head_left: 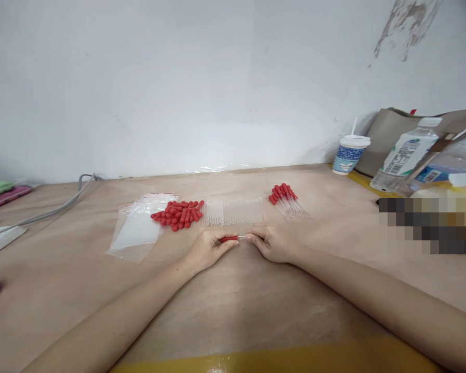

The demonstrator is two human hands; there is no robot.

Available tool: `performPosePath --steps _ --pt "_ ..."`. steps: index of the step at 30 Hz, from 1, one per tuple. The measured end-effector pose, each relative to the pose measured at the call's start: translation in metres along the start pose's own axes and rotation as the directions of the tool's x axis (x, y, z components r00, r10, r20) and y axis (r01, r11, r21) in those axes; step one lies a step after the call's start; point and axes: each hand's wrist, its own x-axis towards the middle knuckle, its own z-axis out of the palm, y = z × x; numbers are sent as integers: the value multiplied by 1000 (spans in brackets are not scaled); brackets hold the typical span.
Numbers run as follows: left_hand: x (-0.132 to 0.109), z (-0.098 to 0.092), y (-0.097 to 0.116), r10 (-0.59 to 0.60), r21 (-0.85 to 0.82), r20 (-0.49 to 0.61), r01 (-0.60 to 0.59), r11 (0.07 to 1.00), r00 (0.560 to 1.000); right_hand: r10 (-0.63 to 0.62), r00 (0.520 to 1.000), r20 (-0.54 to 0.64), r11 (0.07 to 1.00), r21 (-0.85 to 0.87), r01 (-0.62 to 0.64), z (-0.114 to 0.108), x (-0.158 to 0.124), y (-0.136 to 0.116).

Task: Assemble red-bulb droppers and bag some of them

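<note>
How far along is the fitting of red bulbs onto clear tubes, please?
Done: a small bunch of assembled droppers lies to the right. In hand: the left hand holds a red bulb, the right hand a tube. Left: the bulb pile and loose tubes.

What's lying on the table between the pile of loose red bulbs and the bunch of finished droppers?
In the head view, a row of clear tubes lies between the red bulbs and the finished droppers.

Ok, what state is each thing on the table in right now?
left hand, pinching red bulb
right hand, pinching clear tube
loose red bulbs, piled, unfitted
clear tubes, laid in a row
finished droppers, bulbs on
plastic bags, lying flat
paper cup, upright, lidded, straw in
</note>
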Motion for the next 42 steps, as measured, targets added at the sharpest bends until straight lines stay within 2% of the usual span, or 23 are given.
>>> performPosePath --steps 6,9,12,14,15,17,19,23,26,38,42 --pt "3 -1 0 -26 -22 -15 25 999 1000 70 994 83 998 6 -70 -6 5 -9" --pt "1 -2 -4 -39 -9 -78 39 999 996 83 994 73 996 14 -84 -11 4 -10" --pt "-4 -5 -6 -47 32 -128 51 998 991 174 984 34 983 57 -176 -24 3 1" --pt "-8 -8 -5 -22 100 -83 30 995 996 277 961 3 955 113 -275 -37 4 16" --pt "-10 -10 -4 -6 137 -41 11 991 999 353 935 -18 928 133 -348 -44 6 25" --pt "-10 -12 -1 14 188 35 -21 982 999 520 849 -95 849 171 -501 -59 10 44" --pt "-9 -12 2 20 202 72 -34 979 997 618 761 -197 785 97 -612 -71 15 60" --pt "-7 -12 4 25 196 82 -41 980 996 691 636 -343 642 -113 -759 -78 22 80" --pt "-7 -12 2 19 192 89 -36 981 996 719 588 -371 578 -150 -802 -72 20 85" --pt "-6 -13 0 37 188 100 -55 981 994 758 577 -304 536 -212 -817 -68 12 84" --pt "-6 -13 2 32 185 106 -52 981 994 749 609 -261 563 -234 -793 -67 11 81"
